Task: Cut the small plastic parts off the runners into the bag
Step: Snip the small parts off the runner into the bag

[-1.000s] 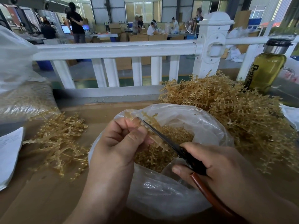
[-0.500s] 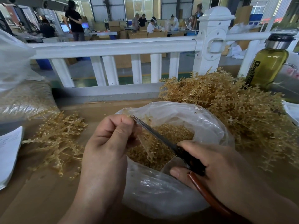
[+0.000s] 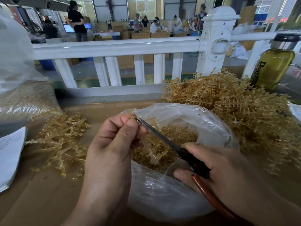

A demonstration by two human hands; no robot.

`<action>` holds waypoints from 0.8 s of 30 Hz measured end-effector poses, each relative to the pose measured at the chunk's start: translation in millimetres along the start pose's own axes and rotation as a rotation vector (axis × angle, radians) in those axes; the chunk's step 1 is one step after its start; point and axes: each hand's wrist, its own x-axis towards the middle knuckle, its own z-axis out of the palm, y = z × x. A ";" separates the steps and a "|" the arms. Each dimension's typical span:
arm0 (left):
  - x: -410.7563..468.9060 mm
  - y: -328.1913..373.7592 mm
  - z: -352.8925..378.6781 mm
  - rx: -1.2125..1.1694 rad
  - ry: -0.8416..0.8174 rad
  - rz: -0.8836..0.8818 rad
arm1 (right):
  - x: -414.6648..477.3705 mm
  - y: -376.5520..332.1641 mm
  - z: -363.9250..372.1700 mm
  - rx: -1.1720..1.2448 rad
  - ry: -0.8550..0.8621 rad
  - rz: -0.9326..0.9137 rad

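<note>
My left hand [image 3: 112, 144] pinches an amber plastic runner [image 3: 152, 152] above the mouth of a clear plastic bag [image 3: 162, 193]. The runner hangs down into the bag. My right hand [image 3: 216, 167] grips black scissors [image 3: 164, 141] with a brown handle; the blades lie shut along the runner, their tip touching my left fingertips. Loose cut parts [image 3: 179, 132] fill the bottom of the bag. A large heap of uncut runners [image 3: 236, 111] lies to the right of the bag.
A smaller pile of runners [image 3: 61, 141] lies left of the bag on the brown tabletop [image 3: 40, 193]. A filled clear bag [image 3: 24, 98] and white papers [image 3: 9, 154] sit far left. An olive bottle [image 3: 275, 66] stands back right by the white railing [image 3: 117, 48].
The runner has been drawn further up through my left fingers, and the scissor tip has slid up along it to my fingertips. Both hands stay over the bag.
</note>
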 end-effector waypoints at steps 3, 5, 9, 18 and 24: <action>1.3 -0.5 0.7 -0.041 -0.019 -0.044 | 0.3 -0.6 -0.8 0.013 0.008 0.001; 1.4 0.2 2.0 -0.070 -0.039 -0.064 | 0.5 -1.4 -1.5 0.013 0.014 -0.003; -0.3 -0.3 4.8 -0.080 -0.059 -0.069 | 0.4 -2.4 -2.7 0.015 0.017 -0.008; -3.2 -1.9 8.7 -0.072 -0.078 -0.052 | -0.9 -3.5 -4.3 0.044 0.016 -0.009; -3.3 -2.5 8.2 -0.066 -0.076 -0.053 | -0.1 -4.0 -4.6 0.047 0.000 -0.012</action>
